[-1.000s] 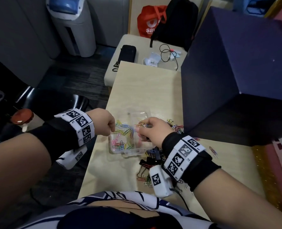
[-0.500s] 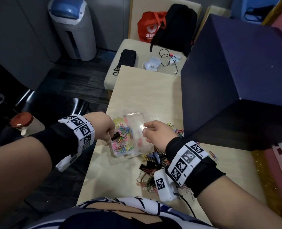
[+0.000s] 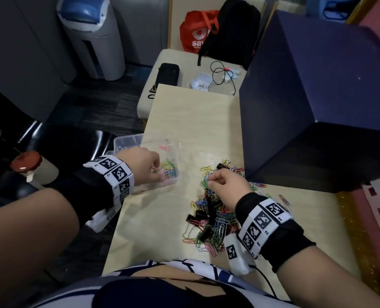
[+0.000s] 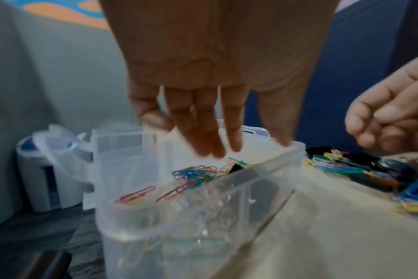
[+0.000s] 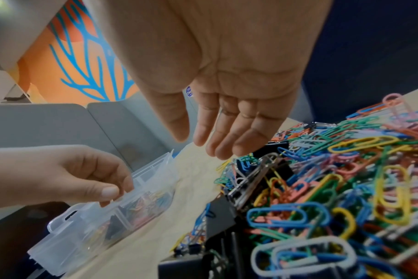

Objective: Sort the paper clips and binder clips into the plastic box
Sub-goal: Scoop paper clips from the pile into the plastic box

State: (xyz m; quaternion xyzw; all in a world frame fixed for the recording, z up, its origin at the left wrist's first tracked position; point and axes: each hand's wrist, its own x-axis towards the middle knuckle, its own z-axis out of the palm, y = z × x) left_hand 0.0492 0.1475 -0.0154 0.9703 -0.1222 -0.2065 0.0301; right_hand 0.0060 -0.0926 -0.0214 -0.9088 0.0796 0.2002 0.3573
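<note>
A clear plastic box (image 3: 176,152) sits at the left edge of the pale wooden table (image 3: 195,121), with coloured paper clips (image 3: 169,170) inside it. My left hand (image 3: 155,172) pinches the box's near-right wall (image 4: 263,179), thumb outside and fingers inside above the clips (image 4: 193,172). A black binder clip (image 4: 236,168) also lies in the box. To the right lies a mixed pile of paper clips and black binder clips (image 3: 213,221). My right hand (image 3: 209,181) hovers over the pile's far end (image 5: 346,188), fingers relaxed and holding nothing.
A tall dark blue partition (image 3: 307,96) stands along the table's right side, close behind the pile. The box's lid part (image 3: 126,141) hangs past the table's left edge. A red-capped bottle (image 3: 31,165) is lower left. A bench (image 3: 184,61) with a black pouch and cables lies beyond.
My right hand has left the box and moved right over the pile. The box, held by my left hand, now sits further left, apart from the pile.
</note>
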